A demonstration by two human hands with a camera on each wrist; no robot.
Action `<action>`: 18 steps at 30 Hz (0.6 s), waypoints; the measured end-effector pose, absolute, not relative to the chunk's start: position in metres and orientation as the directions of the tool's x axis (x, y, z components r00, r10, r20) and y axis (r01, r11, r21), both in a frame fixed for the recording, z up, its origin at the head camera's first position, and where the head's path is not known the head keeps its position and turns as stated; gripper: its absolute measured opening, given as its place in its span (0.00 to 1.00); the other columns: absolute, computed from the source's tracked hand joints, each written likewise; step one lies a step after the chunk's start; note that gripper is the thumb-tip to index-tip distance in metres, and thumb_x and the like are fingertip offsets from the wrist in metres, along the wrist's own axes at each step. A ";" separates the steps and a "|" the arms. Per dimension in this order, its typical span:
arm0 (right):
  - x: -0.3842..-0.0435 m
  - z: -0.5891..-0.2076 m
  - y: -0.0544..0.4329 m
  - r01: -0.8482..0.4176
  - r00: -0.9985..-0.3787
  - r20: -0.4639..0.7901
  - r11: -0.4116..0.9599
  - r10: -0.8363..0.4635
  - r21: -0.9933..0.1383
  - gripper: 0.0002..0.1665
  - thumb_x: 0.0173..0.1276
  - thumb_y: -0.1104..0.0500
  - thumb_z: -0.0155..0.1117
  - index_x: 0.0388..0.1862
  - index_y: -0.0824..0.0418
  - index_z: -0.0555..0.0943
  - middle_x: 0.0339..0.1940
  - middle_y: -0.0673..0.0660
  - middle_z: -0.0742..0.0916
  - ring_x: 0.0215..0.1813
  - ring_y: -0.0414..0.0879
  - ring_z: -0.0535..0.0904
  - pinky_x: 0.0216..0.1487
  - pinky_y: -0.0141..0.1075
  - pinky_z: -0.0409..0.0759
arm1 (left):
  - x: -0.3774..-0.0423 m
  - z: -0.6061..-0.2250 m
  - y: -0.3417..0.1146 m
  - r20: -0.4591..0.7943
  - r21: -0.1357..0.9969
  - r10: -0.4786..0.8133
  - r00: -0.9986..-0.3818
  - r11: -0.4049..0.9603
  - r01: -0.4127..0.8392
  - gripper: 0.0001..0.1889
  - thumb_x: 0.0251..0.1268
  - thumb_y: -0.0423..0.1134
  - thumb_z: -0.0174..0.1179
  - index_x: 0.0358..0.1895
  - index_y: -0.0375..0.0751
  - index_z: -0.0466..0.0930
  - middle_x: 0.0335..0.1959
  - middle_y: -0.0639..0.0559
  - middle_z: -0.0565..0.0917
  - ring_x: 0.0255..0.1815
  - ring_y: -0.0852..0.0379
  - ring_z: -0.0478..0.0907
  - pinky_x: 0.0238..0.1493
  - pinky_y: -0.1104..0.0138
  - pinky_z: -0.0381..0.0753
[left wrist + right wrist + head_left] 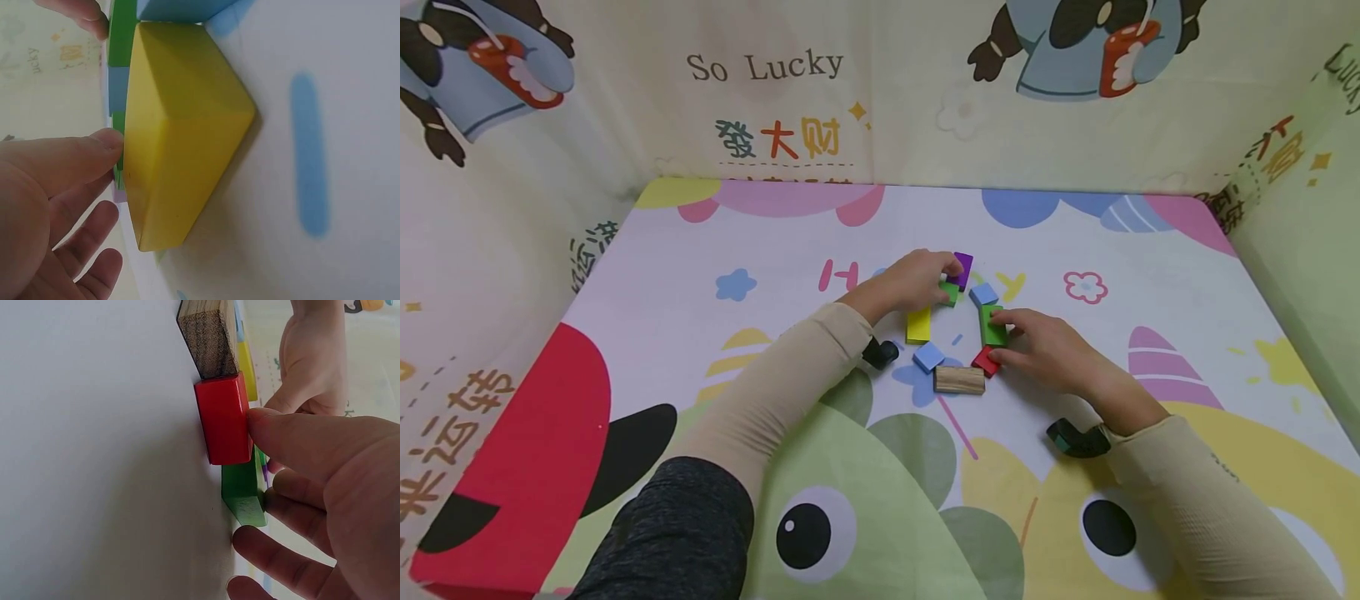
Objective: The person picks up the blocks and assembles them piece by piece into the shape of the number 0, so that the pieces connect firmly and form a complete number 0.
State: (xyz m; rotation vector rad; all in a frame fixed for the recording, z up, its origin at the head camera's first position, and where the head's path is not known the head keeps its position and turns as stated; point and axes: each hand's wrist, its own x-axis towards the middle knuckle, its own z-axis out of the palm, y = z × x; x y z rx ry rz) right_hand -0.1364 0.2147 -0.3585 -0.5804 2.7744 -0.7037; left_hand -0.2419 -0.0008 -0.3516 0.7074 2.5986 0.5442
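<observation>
Small blocks lie in a rough ring on the printed mat. My left hand (921,279) is at the ring's far side, its thumb at a small green block (951,293) and its index finger by a purple block (965,268). Closer to me on that side are a yellow block (181,131) with slanted faces and a blue block (928,357). My right hand (1048,346) is at the right side. Its thumb touches the red block (224,422), and its index finger touches the longer green block (992,327). Another blue block (983,294) sits beyond that green one.
A wood-grain block (958,381) forms the near side of the ring. The mat (1150,350) carries bright cartoon prints. Printed cloth walls (910,125) rise at the back and both sides. A dark wrist device (1078,438) sits by each hand.
</observation>
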 end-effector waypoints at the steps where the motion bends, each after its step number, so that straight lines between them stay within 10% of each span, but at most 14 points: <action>1: -0.136 -0.359 0.215 -0.320 -0.898 -0.114 0.807 -0.426 -0.496 0.34 0.67 0.55 0.71 0.68 0.67 0.73 0.58 0.67 0.81 0.57 0.61 0.77 0.61 0.57 0.73 | -0.242 -0.352 -0.001 -0.262 0.459 0.541 -0.799 0.798 0.390 0.26 0.70 0.40 0.63 0.70 0.47 0.70 0.67 0.52 0.75 0.68 0.55 0.67 0.69 0.63 0.65; 18: -0.136 -0.357 0.214 -0.322 -0.895 -0.121 0.809 -0.429 -0.491 0.35 0.67 0.56 0.71 0.68 0.68 0.72 0.59 0.67 0.80 0.57 0.62 0.77 0.61 0.57 0.72 | -0.249 -0.353 -0.001 -0.249 0.457 0.510 -0.823 0.812 0.364 0.25 0.71 0.39 0.63 0.69 0.47 0.71 0.67 0.54 0.75 0.69 0.55 0.66 0.68 0.65 0.65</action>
